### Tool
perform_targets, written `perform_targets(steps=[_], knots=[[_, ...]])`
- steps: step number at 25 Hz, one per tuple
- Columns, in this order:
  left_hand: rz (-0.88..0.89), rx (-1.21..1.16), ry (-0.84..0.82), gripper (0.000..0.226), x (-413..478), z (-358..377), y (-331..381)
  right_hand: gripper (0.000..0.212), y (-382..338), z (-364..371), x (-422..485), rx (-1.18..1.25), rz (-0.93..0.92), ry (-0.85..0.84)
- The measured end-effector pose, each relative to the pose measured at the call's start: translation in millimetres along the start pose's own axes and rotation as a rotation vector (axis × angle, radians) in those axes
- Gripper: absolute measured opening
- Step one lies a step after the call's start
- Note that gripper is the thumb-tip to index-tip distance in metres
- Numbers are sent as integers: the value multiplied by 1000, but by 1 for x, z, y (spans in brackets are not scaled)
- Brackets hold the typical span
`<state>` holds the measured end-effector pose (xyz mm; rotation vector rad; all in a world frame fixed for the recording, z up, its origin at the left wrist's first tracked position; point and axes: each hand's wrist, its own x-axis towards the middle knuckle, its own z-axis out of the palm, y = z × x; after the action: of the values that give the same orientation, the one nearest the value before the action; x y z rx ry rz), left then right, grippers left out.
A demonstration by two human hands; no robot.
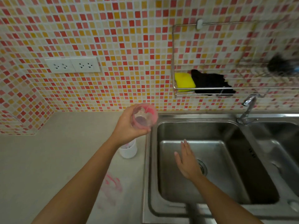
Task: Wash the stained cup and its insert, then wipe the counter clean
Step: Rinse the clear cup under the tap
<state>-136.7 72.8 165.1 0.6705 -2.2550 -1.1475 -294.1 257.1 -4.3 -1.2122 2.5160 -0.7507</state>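
The person stands at a steel sink (pixel 161 159) set into a pale counter (pixel 48 159), and the step in hand looks to be bringing the stained cup (pixel 144 115) to the water. The left hand (pixel 127 126) wraps its fingers around the cup's lower part, holding it tilted just above the counter's edge beside the basin, pink residue showing inside. To do this well, the cup probably wants carrying rightward under the tap (pixel 248 109), which sits well apart at the basin's far corner. The right hand (pixel 188 160) hangs flat over the drain, fingers straight and close together, gripping nothing, so it is free to turn the tap. On the counter a pink smear (pixel 111 183) awaits wiping. The white insert (pixel 128 150) stands beneath the left wrist, near enough to be knocked. A yellow sponge (pixel 184 81) rests in the wall rack (pixel 210 91).
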Motion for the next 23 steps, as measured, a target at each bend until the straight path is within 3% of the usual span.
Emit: perform_targets(steps=[5,11,17,20,23], knots=[[35,79,-75,79,19,146,16,77,130,-77,-1,-182,114,55],[42,581,-225,89,22,269,-10,70,267,-121,-31,-456,317,-79],[136,963,-329,77,28,297,8,72,283,-123,-37,-524,218,-90],[278,1132,-340,84,38,302,9,78,285,-121,-37,-529,211,-60],[521,1238,-235,70,46,304,18,82,290,-118,-36,-494,222,-62]])
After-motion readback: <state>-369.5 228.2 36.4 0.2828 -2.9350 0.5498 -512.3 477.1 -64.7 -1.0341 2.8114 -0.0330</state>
